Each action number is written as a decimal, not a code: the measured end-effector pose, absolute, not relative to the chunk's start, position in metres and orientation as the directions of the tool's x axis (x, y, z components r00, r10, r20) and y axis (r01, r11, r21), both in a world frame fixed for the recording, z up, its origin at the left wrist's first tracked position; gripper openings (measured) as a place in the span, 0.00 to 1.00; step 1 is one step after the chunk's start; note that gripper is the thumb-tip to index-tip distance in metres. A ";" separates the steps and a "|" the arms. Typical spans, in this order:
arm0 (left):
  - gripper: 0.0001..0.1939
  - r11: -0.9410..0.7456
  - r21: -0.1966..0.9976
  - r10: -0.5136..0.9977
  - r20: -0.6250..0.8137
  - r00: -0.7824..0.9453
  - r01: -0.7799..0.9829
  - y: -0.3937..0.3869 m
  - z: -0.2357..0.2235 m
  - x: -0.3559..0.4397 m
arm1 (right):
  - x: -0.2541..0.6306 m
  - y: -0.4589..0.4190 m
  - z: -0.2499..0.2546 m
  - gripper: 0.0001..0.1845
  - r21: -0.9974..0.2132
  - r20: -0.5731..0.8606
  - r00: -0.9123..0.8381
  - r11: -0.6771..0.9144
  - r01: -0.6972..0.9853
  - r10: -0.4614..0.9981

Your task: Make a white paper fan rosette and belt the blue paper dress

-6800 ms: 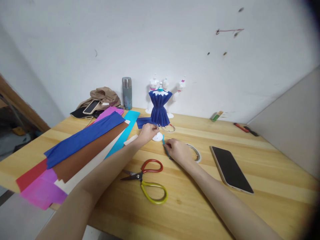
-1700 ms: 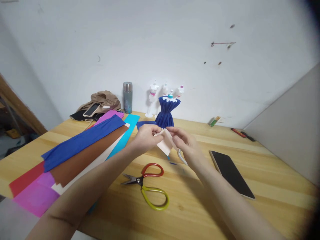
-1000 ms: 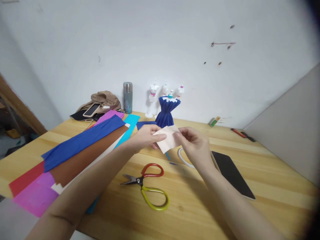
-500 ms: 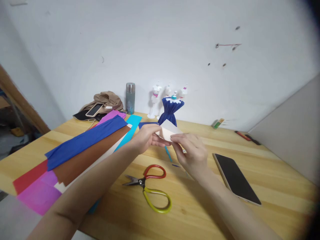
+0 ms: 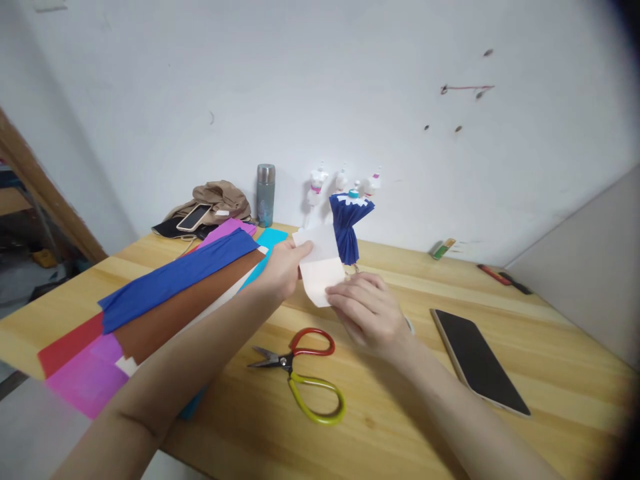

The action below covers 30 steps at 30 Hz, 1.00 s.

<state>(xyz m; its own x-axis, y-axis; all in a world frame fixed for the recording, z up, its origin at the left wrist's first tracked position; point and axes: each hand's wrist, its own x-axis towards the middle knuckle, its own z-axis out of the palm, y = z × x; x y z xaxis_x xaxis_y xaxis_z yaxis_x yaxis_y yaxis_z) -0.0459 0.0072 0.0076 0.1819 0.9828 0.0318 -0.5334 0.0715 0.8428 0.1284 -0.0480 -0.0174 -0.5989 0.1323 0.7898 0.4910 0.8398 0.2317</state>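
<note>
Plainly, the left side of the wooden table [image 5: 390,427], seen from my remote post, was given over to coloured strips, a blue strip [image 5: 177,277] lying on a brown strip [image 5: 193,293]. Next across, my left hand [image 5: 283,268] pinched the upper left edge of the pale piece [image 5: 320,270], thumb in front. Below it lay the scissors [image 5: 285,362], blades parted and pointing left. The piece — paper or cloth, I couldn't tell — hung above the table between both hands, a line across its middle. Beyond stood a small form in a pleated blue dress [image 5: 345,227]. My right hand [image 5: 373,313] gripped the lower right edge by the fingertips, its thumb hidden. Further right, the large phone [image 5: 480,360] lay flat.

I judged the step to be opening out and shaping that piece; the next move seemed to call for drawing it flat — light, even tension, neither pinch slipping — before any fold or cut.
</note>
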 end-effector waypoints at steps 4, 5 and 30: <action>0.06 0.052 0.859 0.993 0.011 0.119 -0.509 0.011 0.013 -0.050 | 0.129 -0.050 -0.016 0.11 0.235 0.737 -0.659 0.859 0.454 0.147; 0.06 0.049 0.864 0.992 0.014 0.122 -0.501 0.011 0.013 -0.051 | 0.129 -0.051 -0.016 0.10 0.213 0.735 -0.660 0.871 0.442 0.155; 0.03 -0.070 0.862 0.997 0.037 -0.075 -0.503 0.035 0.022 -0.078 | 0.136 -0.054 -0.008 0.08 -0.311 0.721 -0.491 0.862 0.401 0.489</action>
